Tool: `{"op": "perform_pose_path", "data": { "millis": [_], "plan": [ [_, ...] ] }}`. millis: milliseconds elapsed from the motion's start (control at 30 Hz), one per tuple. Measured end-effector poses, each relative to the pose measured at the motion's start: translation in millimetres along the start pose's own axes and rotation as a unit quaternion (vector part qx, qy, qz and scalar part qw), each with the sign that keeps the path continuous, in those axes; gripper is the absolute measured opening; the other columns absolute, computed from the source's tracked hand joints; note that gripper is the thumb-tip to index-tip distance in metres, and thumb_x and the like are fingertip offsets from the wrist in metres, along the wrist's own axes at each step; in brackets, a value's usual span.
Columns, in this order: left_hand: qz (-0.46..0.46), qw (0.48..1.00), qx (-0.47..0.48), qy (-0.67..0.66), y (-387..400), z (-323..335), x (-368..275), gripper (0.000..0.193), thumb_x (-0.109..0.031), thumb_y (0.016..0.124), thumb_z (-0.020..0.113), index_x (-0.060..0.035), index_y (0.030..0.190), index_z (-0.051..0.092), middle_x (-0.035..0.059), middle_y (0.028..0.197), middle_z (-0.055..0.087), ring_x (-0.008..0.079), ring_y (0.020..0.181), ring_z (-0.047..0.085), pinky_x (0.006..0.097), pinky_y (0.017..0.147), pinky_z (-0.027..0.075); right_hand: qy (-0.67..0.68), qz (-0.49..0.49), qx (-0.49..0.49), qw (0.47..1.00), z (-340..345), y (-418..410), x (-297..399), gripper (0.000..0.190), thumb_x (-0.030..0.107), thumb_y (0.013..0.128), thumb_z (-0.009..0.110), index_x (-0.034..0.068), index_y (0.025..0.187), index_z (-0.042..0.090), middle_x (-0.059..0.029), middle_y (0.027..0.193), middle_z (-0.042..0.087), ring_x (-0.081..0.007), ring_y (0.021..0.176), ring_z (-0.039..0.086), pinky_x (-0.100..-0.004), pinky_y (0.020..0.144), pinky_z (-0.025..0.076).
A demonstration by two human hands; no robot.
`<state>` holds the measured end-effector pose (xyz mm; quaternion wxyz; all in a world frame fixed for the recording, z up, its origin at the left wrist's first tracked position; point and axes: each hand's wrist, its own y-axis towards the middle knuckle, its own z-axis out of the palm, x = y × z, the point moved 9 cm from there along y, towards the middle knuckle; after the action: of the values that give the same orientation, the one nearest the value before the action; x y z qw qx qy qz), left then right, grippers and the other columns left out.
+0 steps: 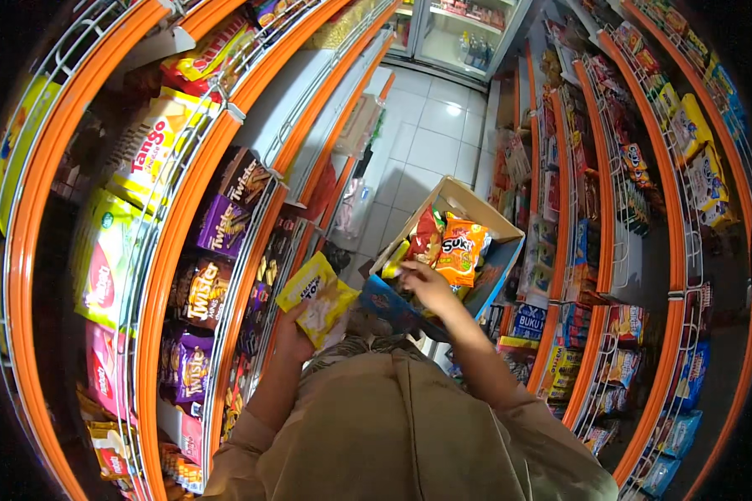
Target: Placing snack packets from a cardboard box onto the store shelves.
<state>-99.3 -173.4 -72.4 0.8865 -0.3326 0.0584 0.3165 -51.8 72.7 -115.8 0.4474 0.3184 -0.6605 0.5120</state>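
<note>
My left hand (296, 332) grips a yellow snack packet (317, 299) by its lower left side, in front of the left shelves. Over the near left part of an open cardboard box (506, 275) is my right hand (427, 287), its fingers bent beside a small yellow packet (396, 259). Whether those fingers hold anything I cannot tell. Inside the box lie an orange snack bag (461, 249) and, to its left, a red snack bag (425, 235). The box has a blue printed outside.
Orange-edged shelves with wire guards (188, 250) rise close on the left, holding wafer packs and biscuit boxes. More shelves (664, 188) with snack packets line the right. White floor tiles (426, 131) run between them to a glass-door fridge (464, 37).
</note>
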Motion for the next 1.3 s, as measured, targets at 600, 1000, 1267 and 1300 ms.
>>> {"op": "perform_pose_path", "data": {
  "millis": [600, 1000, 1267, 1300],
  "plan": [
    [0.038, 0.994, -0.077, 0.071, -15, -31, -75, 0.041, -0.011, 0.082, 0.058, -0.0019, 0.12, 0.046, 0.0131, 0.112, 0.057, 0.0269, 0.1, 0.058, 0.042, 0.086, 0.049, -0.301, 0.092, -0.135, 0.94, 17, 114, -147, 0.047, 0.04, 0.078, 0.059, -0.006, 0.089, 0.062, -0.026, 0.087, 0.063, -0.0377, 0.08, 0.063, -0.0442, 0.069, 0.05],
    [-0.057, 0.99, -0.012, 0.129, 31, -15, -53, 0.035, -0.018, 0.088, 0.056, -0.0024, 0.119, 0.048, 0.0112, 0.112, 0.058, 0.0252, 0.1, 0.058, 0.0398, 0.085, 0.049, -0.1, 0.18, -0.049, 0.977, -49, 20, -134, 0.04, 0.017, 0.074, 0.062, 0.0, 0.109, 0.059, -0.0081, 0.097, 0.064, -0.0191, 0.088, 0.059, -0.0313, 0.078, 0.046],
    [0.017, 0.98, 0.008, 0.199, 58, 20, -13, 0.038, -0.028, 0.093, 0.051, -0.0056, 0.123, 0.045, 0.0098, 0.112, 0.059, 0.0241, 0.099, 0.06, 0.0387, 0.084, 0.049, 0.008, -0.005, -0.192, 0.981, -85, -56, 12, 0.034, 0.007, 0.079, 0.059, -0.002, 0.111, 0.055, -0.0058, 0.099, 0.063, -0.0152, 0.087, 0.058, -0.0278, 0.079, 0.045],
    [0.043, 0.975, 0.006, 0.218, 53, 37, -8, 0.038, -0.028, 0.093, 0.051, -0.0056, 0.123, 0.045, 0.0096, 0.112, 0.059, 0.0244, 0.1, 0.06, 0.0388, 0.085, 0.049, -0.01, -0.028, -0.227, 0.973, -84, -74, 45, 0.033, 0.006, 0.08, 0.058, -0.002, 0.111, 0.054, -0.0058, 0.098, 0.063, -0.0148, 0.087, 0.058, -0.0279, 0.078, 0.046]
  ]
}}
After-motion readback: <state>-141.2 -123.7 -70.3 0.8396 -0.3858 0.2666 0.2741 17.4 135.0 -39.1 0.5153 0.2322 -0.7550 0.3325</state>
